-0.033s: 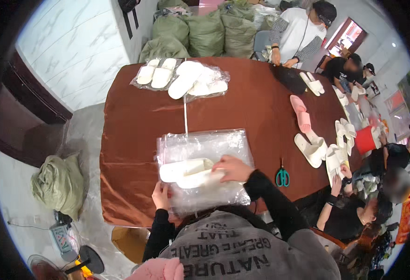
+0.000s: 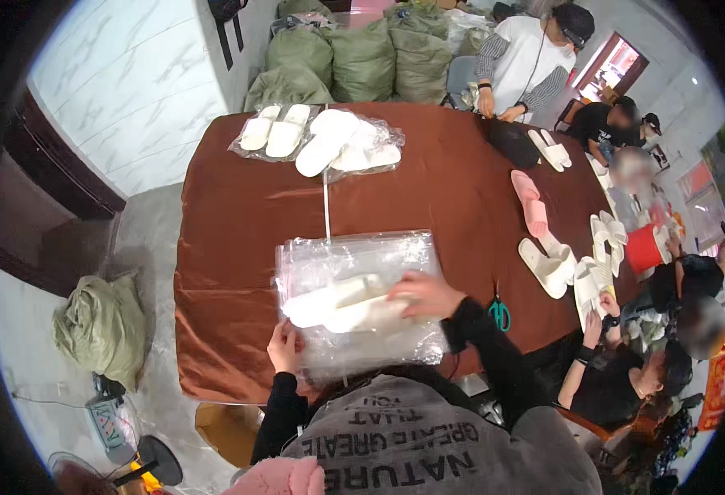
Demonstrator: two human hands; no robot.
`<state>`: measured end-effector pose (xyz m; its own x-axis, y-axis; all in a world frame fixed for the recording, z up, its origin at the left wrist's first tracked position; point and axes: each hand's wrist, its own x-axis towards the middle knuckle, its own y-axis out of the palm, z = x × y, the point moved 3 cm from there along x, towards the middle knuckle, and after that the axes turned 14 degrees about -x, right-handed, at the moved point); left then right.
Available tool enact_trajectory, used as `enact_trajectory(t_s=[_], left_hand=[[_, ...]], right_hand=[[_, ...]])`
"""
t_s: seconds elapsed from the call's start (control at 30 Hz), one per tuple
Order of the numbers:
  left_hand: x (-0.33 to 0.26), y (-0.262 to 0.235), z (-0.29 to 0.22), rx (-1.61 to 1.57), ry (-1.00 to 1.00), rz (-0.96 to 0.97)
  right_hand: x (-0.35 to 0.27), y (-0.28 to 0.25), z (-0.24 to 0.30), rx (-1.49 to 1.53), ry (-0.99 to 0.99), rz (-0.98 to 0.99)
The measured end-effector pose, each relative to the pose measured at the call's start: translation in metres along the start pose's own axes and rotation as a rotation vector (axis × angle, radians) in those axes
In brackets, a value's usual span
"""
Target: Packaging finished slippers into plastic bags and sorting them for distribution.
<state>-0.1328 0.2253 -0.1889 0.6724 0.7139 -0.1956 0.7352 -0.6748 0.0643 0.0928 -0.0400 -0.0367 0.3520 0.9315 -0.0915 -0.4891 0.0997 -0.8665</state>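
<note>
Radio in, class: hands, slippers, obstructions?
Left hand on bags, right hand at slippers. Slippers over bags; bagged or not, unclear. Scissors rightward, clear of hands.

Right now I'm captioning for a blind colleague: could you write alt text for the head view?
A person's right hand is on the right end of white slippers amid clear plastic, the left hand at its left edge, over a brown-clothed table. Teal-handled scissors lie to the right; bagged white slippers lie near the far edge, and a co-worker stands beyond.
</note>
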Motion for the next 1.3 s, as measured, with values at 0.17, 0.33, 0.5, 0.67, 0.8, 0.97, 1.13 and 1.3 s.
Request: enact_trajectory(t_s=[0.17, 0.33, 0.5, 0.67, 0.8, 0.97, 1.13, 1.3], left_hand=[[-0.005, 0.002, -0.014, 0.068, -0.003, -0.029], [-0.002, 0.002, -0.011, 0.405, 0.316, -0.062], [-0.004, 0.008, -0.014, 0.485, 0.48, -0.138], [-0.007, 0.009, -0.016, 0.569, 0.431, -0.163], [-0.005, 0.009, -0.012, 0.594, 0.442, -0.185], [-0.005, 0.009, -0.013, 0.603, 0.407, -0.193], [-0.005, 0.009, -0.013, 0.589, 0.429, -0.177], [-0.009, 0.009, -0.009, 0.574, 0.465, -0.177]], right_hand=[[-0.082, -0.15, -0.035, -0.27, 0.119, -0.071], [-0.154, -0.229, -0.105, -0.502, 0.568, -0.163], [-0.108, -0.223, -0.182, -0.691, 0.698, -0.243], [0.09, -0.192, -0.161, -0.577, 0.484, -0.198], [0.224, -0.16, -0.188, -0.363, 0.399, -0.323], [0.312, -0.119, -0.207, -0.348, 0.628, -0.44], [0.305, -0.101, -0.211, 0.331, 0.716, -0.53], [0.237, -0.195, -0.118, 0.619, 0.325, -0.872]])
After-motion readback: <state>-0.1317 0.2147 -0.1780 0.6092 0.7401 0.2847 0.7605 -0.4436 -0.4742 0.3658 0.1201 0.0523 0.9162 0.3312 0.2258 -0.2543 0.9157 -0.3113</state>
